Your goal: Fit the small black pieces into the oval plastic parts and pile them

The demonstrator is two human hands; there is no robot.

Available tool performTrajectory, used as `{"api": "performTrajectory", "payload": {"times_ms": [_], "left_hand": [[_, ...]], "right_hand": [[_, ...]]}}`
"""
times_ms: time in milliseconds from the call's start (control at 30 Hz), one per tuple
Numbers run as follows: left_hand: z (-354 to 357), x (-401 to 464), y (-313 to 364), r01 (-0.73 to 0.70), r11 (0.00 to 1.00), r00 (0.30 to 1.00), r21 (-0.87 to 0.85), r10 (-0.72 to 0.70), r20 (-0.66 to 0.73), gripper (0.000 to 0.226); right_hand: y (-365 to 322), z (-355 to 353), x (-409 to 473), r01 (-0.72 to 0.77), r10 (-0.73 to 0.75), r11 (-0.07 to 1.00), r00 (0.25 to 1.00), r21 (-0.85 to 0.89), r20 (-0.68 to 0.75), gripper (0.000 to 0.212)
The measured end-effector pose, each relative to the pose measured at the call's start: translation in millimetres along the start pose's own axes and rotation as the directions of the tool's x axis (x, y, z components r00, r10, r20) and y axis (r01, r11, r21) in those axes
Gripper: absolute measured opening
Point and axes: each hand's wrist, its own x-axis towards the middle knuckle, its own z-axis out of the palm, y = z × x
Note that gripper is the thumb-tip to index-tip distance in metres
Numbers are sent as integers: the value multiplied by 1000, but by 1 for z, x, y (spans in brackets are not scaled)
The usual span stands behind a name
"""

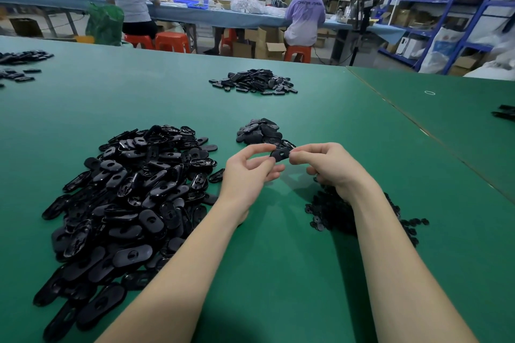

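Here, just right of frame centre, both hands pinched one oval part [281, 154] between them: left hand [248, 175] and right hand [331, 167] each gripped an end with their fingers. Three heaps lay nearby on the green surface [278, 259]: ovals [125, 198] lower left, small pieces [334, 211] right, a pile [259, 131] behind.

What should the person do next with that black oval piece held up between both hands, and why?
Probably set it down on the small pile just beyond the hands. The left hand and right hand pinch one oval part between them right above that pile, while the big heap of oval parts lies to the left.
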Motion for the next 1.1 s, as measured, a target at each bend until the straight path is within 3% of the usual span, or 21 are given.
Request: {"api": "performTrajectory", "payload": {"times_ms": [200, 733, 1100], "left_hand": [[0, 2, -2, 19, 1000, 1000, 9, -19, 12, 15], [-1, 1, 1, 40, 999, 999, 34, -41, 15, 15], [-2, -1, 3, 32, 997, 999, 76, -35, 39, 19]], "right_hand": [[-5, 3, 1, 55, -57, 993, 998, -100, -17, 9], [-6, 5, 1, 8, -6, 996, 1000, -93, 26, 8], [-5, 1, 2, -39, 36, 998, 998, -51, -56, 16]]}}
